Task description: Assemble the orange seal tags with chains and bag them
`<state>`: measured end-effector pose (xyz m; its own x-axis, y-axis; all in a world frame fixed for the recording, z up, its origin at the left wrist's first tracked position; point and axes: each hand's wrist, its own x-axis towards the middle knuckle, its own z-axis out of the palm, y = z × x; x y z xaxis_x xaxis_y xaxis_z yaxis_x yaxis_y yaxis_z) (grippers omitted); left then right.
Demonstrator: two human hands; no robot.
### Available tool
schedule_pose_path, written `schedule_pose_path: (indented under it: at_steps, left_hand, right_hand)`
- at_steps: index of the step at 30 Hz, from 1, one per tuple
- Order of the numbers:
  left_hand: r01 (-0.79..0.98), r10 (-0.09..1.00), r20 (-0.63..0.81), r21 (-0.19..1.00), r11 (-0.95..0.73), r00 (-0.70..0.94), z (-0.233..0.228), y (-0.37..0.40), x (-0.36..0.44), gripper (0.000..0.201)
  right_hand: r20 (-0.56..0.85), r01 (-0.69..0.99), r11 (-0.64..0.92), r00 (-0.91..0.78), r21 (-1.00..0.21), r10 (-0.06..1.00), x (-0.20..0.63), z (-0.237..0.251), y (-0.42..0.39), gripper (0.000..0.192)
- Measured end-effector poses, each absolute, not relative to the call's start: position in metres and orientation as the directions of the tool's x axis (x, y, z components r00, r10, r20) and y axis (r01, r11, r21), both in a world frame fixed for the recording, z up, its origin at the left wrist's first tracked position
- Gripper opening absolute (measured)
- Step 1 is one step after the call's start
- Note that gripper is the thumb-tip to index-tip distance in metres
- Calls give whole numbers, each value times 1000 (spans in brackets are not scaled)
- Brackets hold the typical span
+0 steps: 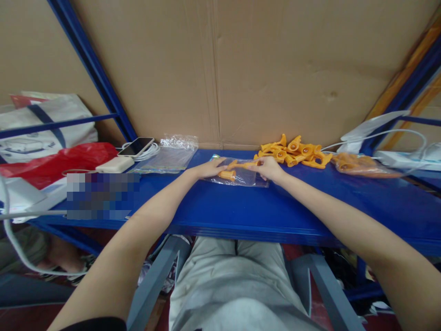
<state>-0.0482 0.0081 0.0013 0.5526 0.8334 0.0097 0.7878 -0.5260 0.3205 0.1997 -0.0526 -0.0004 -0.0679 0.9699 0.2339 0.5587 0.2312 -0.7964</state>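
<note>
One orange plastic part [228, 174] lies inside a clear bag [241, 177] flat on the blue shelf [241, 207], a second orange piece [243, 164] at the bag's upper edge. Left hand [206, 169] presses the bag's left side, fingers flat and fairly close; right hand [269, 168] pinches the right edge, fingers curled on the film. Judged: bagging under way. A loose pile of orange parts [296, 154] remains just behind; empty bags [172, 154] wait left; one filled bag [356, 164] sits right.
</note>
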Motion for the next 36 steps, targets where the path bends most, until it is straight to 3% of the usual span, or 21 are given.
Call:
schedule_pose_path:
  at_steps: [3,6,13,18,22,26,29,36]
  left_hand:
    - [747,795,29,324,-581,606,0,5,-43,74]
    - [745,791,40,312,-590,610,-1,1,-37,72]
    - [755,843,111,394,-523,526,-2,4,-36,65]
    - [748,891,245,484,-455,383,-2,13,-41,59]
    - [751,905,286,507,-422,315,1,13,-44,56]
    - [752,919,268,531,-390,287,3,10,-43,59]
    - [757,914,275,515,-402,298,4,8,-43,58]
    - [799,872,262,355,-486,413,4,4,-41,49]
  right_hand:
    - [158,497,186,-98,-848,983,196,0,-54,11]
    - [135,477,185,-137,-859,981,195,-1,-51,15]
    - [211,460,241,-116,-854,971,192,-8,-39,4]
    - [218,400,246,-114,-883,969,189,-7,-39,19]
    - [244,447,243,-55,-861,968,191,-10,-37,14]
    - [273,403,321,-172,-857,946,195,-17,-29,11]
    - [232,384,317,-253,-867,939,198,-21,-25,18]
    - [179,390,328,-370,-860,912,200,-25,-21,52]
